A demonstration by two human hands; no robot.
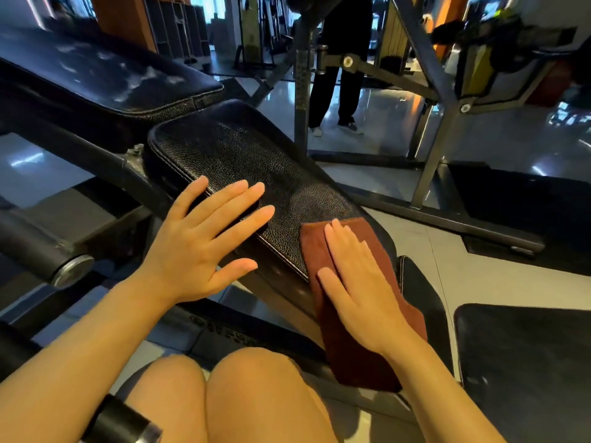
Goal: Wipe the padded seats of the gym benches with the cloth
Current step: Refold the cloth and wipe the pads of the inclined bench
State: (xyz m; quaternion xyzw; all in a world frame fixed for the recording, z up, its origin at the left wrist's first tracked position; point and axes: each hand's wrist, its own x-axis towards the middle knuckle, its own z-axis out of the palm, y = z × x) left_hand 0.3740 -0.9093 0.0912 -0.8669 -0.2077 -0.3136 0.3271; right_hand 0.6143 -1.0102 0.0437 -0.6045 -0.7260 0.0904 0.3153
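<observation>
A black textured padded seat [252, 161] slopes across the middle of the view. A brown cloth [361, 356] drapes over its near right end and hangs down the edge. My right hand [358, 282] lies flat on the cloth, fingers together, pressing it to the pad. My left hand [204, 241] rests with spread fingers on the seat's left edge, holding nothing. The longer back pad [105, 71] of the same bench lies behind it at the upper left, with pale smears on its surface.
A steel rack frame [438, 129] stands to the right of the seat, and a person's dark trouser legs [332, 91] are behind it. Another black pad [524, 372] lies at lower right. A roller bar [48, 260] sticks out at left. My knees [224, 398] are below.
</observation>
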